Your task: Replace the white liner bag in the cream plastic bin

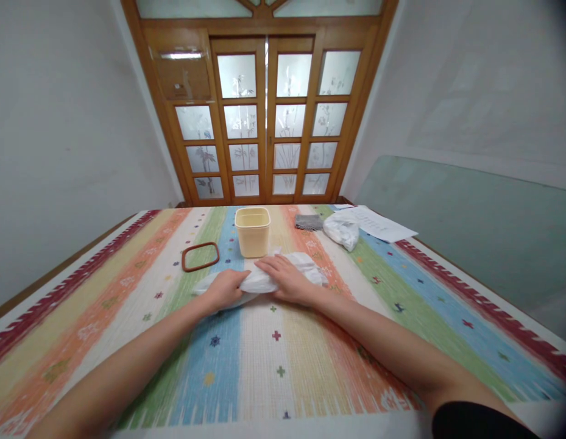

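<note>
While both hands are at work on the white plastic bag point(259, 283), its long axis runs roughly side to side across the striped tablecloth point(259, 366), square to the person's line of view rather than pointing away. The left hand point(225, 288) is closed on the bag left of its middle, thumb toward the right hand point(289, 280), and a loose end trails out beyond it on the left. The right hand lies palm down over the other half, fingers close together and slanting forward and left; whether they grip or merely press is hard to tell, since its underside is hidden. A wider, crumpled part spreads past it on the right. Neither hand is nearer, as both touch the bag, a short gap between them. The cream container point(253, 242) stands upright just beyond that gap, mouth up, while the brown frame point(200, 267) lies flat beyond the left hand, left of the container.
</note>
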`<state>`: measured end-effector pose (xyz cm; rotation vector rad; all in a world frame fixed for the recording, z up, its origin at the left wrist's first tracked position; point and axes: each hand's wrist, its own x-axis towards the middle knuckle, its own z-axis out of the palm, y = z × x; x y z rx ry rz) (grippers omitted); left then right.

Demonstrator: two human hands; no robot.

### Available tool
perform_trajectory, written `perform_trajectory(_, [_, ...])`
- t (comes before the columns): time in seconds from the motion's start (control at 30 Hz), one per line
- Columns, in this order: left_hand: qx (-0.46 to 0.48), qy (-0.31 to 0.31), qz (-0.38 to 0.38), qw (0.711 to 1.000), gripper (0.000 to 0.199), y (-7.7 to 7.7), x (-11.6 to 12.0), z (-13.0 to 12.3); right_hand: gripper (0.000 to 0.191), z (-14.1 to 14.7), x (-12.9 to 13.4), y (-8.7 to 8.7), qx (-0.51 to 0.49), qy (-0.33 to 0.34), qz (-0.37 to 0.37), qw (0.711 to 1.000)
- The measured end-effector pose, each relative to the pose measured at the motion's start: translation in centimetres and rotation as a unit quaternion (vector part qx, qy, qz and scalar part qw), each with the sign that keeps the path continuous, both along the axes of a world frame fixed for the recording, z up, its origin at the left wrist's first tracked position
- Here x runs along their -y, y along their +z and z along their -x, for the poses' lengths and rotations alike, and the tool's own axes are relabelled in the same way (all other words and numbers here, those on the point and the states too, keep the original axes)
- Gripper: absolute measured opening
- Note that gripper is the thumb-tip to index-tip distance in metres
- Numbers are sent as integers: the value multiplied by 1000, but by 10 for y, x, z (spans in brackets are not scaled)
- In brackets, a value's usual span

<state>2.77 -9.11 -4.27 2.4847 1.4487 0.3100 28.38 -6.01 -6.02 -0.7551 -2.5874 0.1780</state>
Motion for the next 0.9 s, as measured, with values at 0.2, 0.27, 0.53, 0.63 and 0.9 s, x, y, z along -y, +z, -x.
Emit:
perform_trajectory(0.2, [-50, -30, 2, 998, 27, 10, 8, -5, 14, -4, -27, -12, 128, -92, 58, 986])
perform_trajectory(0.27, [-83, -6, -10, 996, 35, 7, 4, 2, 16, -15, -37, -11, 143, -158, 40, 976])
perform_trajectory(0.53, [-153, 40, -70, 985, 43, -9, -19, 27, 23, -51, -58, -5, 165, -285, 35, 943])
perform_trajectory(0.63, [-104, 22, -113, 988, 64, -10, -16, 15, 22, -45, -53, -4, 153, -306, 57, 938])
perform_trajectory(0.9, [-37, 84, -61, 994, 72, -7, -13, -43, 22, -12, -32, 13, 86, -255, 50, 962])
